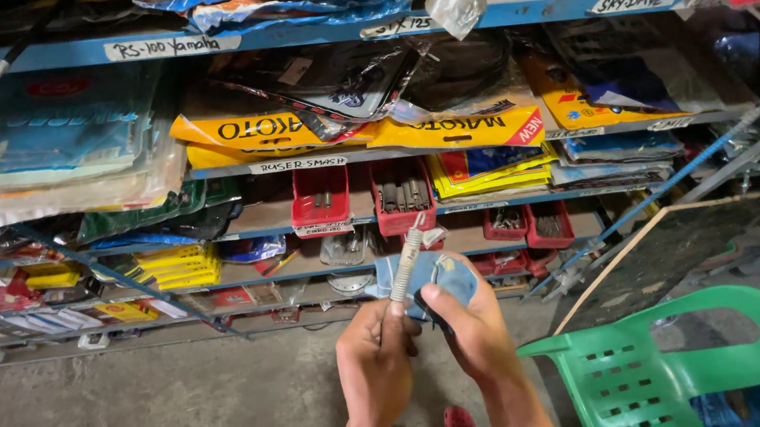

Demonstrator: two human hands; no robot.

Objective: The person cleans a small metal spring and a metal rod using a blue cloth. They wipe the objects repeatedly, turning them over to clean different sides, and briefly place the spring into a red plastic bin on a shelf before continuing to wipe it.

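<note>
A slim, pale grey metal part, threaded or ribbed along its length like a long bolt or cable end, stands nearly upright in the middle of the view, tilted slightly to the right at its top. Its surface looks dull and a little grimy. The left hand is closed around its lower end, fingers curled tight. The right hand pinches a faded blue cloth, soft and crumpled, bunched just right of the part and touching its middle. Both hands sit close together, just above the rough grey concrete floor. Beyond them, blue-edged metal shelves hold glossy plastic packets, yellow cartons and red plastic bins of small metal pieces. At the near right stands a green plastic chair with slotted holes.
</note>
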